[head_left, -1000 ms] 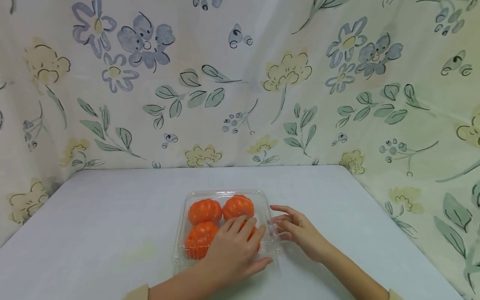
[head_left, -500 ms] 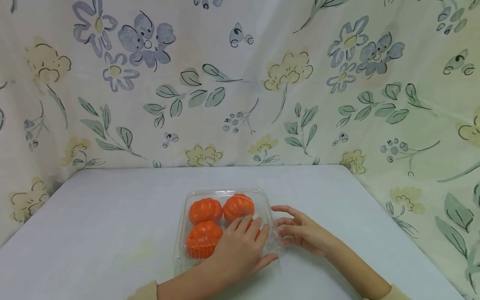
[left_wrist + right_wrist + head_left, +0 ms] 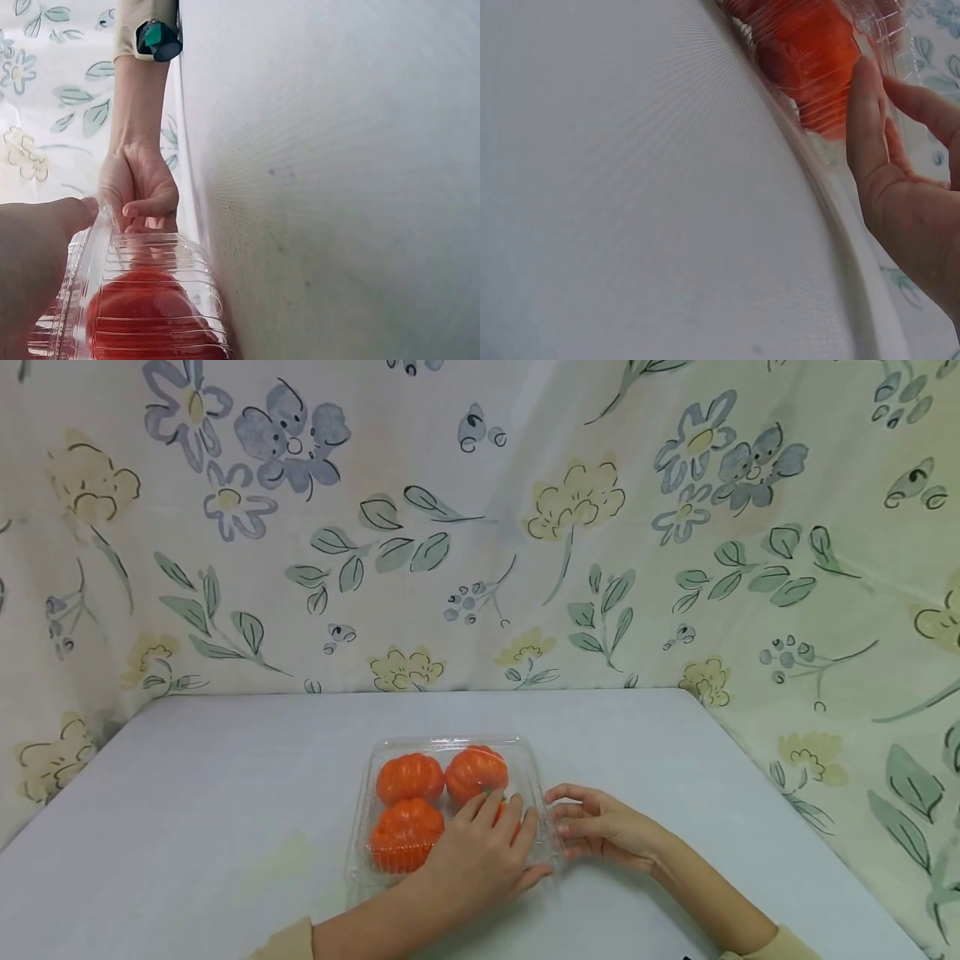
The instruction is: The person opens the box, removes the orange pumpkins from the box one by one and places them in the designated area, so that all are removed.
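Observation:
A clear plastic clamshell box [image 3: 450,744] stands on the table, its lid appearing down. Inside lie orange pumpkins [image 3: 410,779]; the front right one is mostly covered by my left hand [image 3: 480,860]. That hand rests on the lid with fingers spread, and in the left wrist view its thumb [image 3: 75,214] lies at the box's rim. My right hand [image 3: 607,833] is at the box's right side. In the right wrist view the fingers [image 3: 866,120] of this hand lie fairly straight along the edge, and it grips nothing that I can make out.
The box sits mid-table on a white tabletop [image 3: 225,818]. A flowered cloth [image 3: 480,527] hangs behind the table's far edge and along its right side. A dark device with a green patch [image 3: 156,39] is strapped on the right sleeve.
My left hand has shifted slightly to the right on the lid. The right hand's fingers have drawn closer together and moved a little lower along the side. The box has barely moved.

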Demonstrator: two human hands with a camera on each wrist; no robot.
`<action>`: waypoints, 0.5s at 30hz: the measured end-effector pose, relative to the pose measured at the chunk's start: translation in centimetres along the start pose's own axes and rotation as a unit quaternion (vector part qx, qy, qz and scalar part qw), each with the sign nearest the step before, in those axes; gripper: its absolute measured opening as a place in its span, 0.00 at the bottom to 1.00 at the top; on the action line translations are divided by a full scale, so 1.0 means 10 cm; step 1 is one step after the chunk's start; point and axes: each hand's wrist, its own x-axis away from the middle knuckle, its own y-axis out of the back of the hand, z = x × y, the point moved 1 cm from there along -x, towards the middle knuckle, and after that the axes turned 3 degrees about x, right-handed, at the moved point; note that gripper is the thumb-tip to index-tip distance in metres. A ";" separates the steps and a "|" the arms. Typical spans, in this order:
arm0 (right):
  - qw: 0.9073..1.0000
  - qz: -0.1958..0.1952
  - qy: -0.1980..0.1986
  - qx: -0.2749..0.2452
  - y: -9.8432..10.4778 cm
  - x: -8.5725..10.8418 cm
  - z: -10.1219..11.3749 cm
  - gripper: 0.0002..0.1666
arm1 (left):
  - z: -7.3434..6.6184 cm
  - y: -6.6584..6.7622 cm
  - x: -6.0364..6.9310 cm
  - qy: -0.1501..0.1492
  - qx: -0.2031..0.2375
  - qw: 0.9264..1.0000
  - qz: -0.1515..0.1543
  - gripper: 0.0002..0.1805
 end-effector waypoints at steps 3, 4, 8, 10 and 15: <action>1.000 0.007 0.001 -0.002 -0.01 0.00 0.00 0.17 | 0.00 0.00 0.00 -0.010 -0.010 1.000 0.003 0.31; 1.000 0.009 0.002 -0.003 -0.01 0.00 0.00 0.17 | 0.00 0.00 0.00 -0.013 -0.014 1.000 0.005 0.31; 1.000 0.012 0.002 -0.006 -0.03 0.00 0.00 0.16 | 0.00 0.01 -0.01 -0.026 -0.028 0.999 0.009 0.31; 1.000 0.011 0.001 -0.008 -0.04 0.00 0.00 0.15 | 0.00 0.02 -0.02 -0.029 -0.033 0.999 0.011 0.31; 1.000 0.016 0.000 -0.017 -0.06 0.00 0.01 0.16 | -0.02 0.01 -0.02 -0.042 -0.056 0.997 0.018 0.30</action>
